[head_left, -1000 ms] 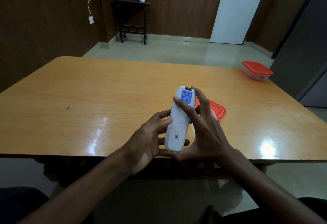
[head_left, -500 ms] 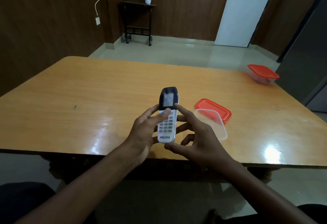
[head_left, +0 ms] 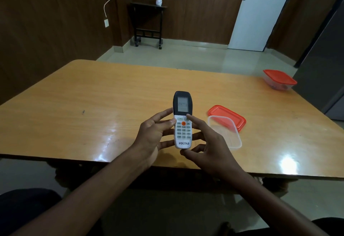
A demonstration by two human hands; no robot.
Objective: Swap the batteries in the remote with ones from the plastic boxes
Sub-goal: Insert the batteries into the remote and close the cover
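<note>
A white remote (head_left: 182, 120) with a dark screen end faces up, buttons and the word VOLTAS showing, held over the near part of the table. My left hand (head_left: 154, 139) grips its left side with the thumb on the keypad. My right hand (head_left: 206, 146) holds the right side, forefinger on the upper buttons, thumb under the bottom end. An open clear plastic box (head_left: 228, 135) lies just right of my right hand, its red lid (head_left: 226, 116) beside it. A second box (head_left: 279, 80) with a red lid on stands at the far right edge.
The wooden table (head_left: 93, 105) stretches wide to the left and far side. Beyond it are a tiled floor, a small black side table (head_left: 148, 23) with a white pot, and a white door (head_left: 260, 12). A dark cabinet (head_left: 323, 68) stands at the right.
The remote was turned over from its back, with the blue label, to its button side. Both hands shifted left with it, uncovering the open clear box.
</note>
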